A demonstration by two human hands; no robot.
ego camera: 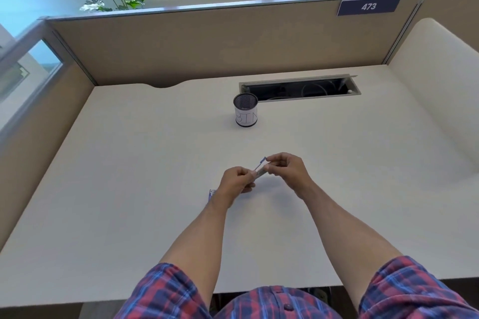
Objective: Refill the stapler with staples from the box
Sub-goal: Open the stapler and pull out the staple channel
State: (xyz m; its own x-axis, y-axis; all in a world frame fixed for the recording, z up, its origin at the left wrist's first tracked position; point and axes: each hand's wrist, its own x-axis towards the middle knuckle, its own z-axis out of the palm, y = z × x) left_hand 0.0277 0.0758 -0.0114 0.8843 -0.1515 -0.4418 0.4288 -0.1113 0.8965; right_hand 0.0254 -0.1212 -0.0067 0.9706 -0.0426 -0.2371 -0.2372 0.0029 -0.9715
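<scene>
Both hands meet above the middle of the white desk (129, 189). My left hand (234, 181) grips the near end of a small blue stapler (261, 166), which is held just above the desk and looks hinged open. My right hand (286, 167) pinches at its far, upper end with curled fingers. Whether staples are between the fingers is too small to tell. A small blue and white staple box (211, 194) lies on the desk, mostly hidden behind my left wrist.
A black mesh cup (245, 110) with a white label reading "BIN" stands further back at the centre. Behind it is an open cable slot (300, 88) in the desk. Beige partition walls enclose the desk on three sides.
</scene>
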